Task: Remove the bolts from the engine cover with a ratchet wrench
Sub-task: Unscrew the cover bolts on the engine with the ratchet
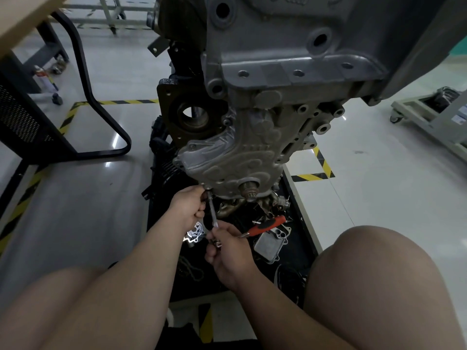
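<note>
A grey cast engine cover (235,157) hangs on the front of the engine, low in the middle of the view. A thin steel extension bar (211,208) runs from a bolt at the cover's lower left corner (207,188) down to the ratchet. My left hand (188,207) curls around the upper part of the bar next to the bolt. My right hand (227,251) grips the ratchet wrench at its head; its red and black handle (267,224) sticks out to the right. The socket on the bolt is mostly hidden by my left fingers.
Loose engine parts lie on the black mat (300,248) under the engine, among them a metal cooler block (270,245), a shiny pump plate (194,232) and a chain (189,269). A crank stub (249,189) sticks out of the cover. A black table frame (101,117) stands left. My knees flank the mat.
</note>
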Motion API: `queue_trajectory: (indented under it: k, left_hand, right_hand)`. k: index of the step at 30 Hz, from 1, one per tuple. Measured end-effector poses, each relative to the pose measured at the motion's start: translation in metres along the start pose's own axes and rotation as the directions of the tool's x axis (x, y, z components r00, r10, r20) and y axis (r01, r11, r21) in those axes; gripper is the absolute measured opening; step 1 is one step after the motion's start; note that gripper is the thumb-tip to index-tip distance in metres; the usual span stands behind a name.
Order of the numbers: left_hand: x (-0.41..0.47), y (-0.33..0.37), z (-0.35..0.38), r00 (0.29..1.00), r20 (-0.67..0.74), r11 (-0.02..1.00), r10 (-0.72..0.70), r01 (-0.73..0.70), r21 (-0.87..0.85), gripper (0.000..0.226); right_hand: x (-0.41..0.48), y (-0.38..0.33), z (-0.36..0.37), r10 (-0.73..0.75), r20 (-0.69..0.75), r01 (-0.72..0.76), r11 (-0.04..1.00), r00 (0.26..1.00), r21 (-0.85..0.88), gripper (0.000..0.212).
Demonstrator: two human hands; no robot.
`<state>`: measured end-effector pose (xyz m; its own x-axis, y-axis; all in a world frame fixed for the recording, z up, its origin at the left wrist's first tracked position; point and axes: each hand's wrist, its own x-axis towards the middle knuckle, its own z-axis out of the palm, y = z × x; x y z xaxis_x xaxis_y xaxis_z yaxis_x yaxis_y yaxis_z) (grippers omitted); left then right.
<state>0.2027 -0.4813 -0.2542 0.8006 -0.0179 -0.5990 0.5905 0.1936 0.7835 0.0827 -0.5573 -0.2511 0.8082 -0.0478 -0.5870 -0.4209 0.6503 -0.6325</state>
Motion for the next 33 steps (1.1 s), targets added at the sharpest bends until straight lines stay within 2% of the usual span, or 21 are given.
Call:
queue_trajectory:
  k: [3,6,9,12,14,16,22,26,28,30,33]
  left_hand:
    - [-0.003,0.005,-0.003,1.000,0.007,0.998,0.015,-0.016,0.062,0.024]
    - [-0.008,0.008,0.000,1.000,-0.021,0.994,0.008,-0.005,0.108,0.027]
    - [-0.022,0.003,-0.002,0.991,-0.069,0.940,0.114,-0.086,0.329,0.031]
    - [-0.045,-0.009,-0.012,0.964,-0.023,0.778,0.266,-0.201,0.595,0.038]
    - [-0.061,-0.020,-0.016,0.973,0.054,0.770,0.224,-0.211,0.602,0.037]
    - [-0.071,-0.030,-0.018,0.979,0.063,0.788,0.192,-0.192,0.585,0.033]
    - [-0.075,-0.035,-0.016,0.994,-0.020,0.898,0.104,-0.085,0.431,0.028]
    - [-0.075,-0.041,-0.010,0.989,-0.072,0.932,0.133,-0.100,0.348,0.027]
    - [-0.074,-0.041,-0.007,0.984,-0.105,0.940,0.147,-0.106,0.323,0.028]
    - [-0.071,-0.041,-0.005,0.976,-0.147,0.948,0.162,-0.113,0.299,0.028]
    - [-0.067,-0.041,-0.005,0.972,-0.171,0.963,0.162,-0.118,0.241,0.022]
  right_hand:
    - [0.001,0.002,0.001,0.139,0.032,-0.143,0.972,0.990,0.187,0.016]
    - [0.003,0.004,0.004,0.205,0.078,-0.219,0.924,0.976,0.315,0.018]
    - [0.003,0.005,0.007,0.266,0.095,-0.281,0.866,0.959,0.415,0.016]
    - [0.004,0.006,0.010,0.280,0.098,-0.293,0.837,0.955,0.463,0.017]
    - [0.004,0.006,0.013,0.264,0.089,-0.274,0.835,0.960,0.478,0.018]
    - [0.002,0.008,0.014,0.247,0.076,-0.254,0.852,0.966,0.457,0.021]
    - [-0.001,0.009,0.012,0.194,-0.002,-0.186,0.941,0.981,0.284,0.018]
    - [-0.003,0.003,0.008,0.129,0.000,-0.127,0.977,0.992,0.172,0.018]
    - [-0.005,0.004,0.005,0.071,-0.020,-0.071,0.997,0.997,0.025,0.020]
    - [-0.008,0.008,0.003,-0.007,-0.051,-0.004,0.978,0.999,-0.210,0.022]
    - [-0.013,0.017,-0.002,-0.171,-0.014,0.135,0.825,0.985,-0.548,0.018]
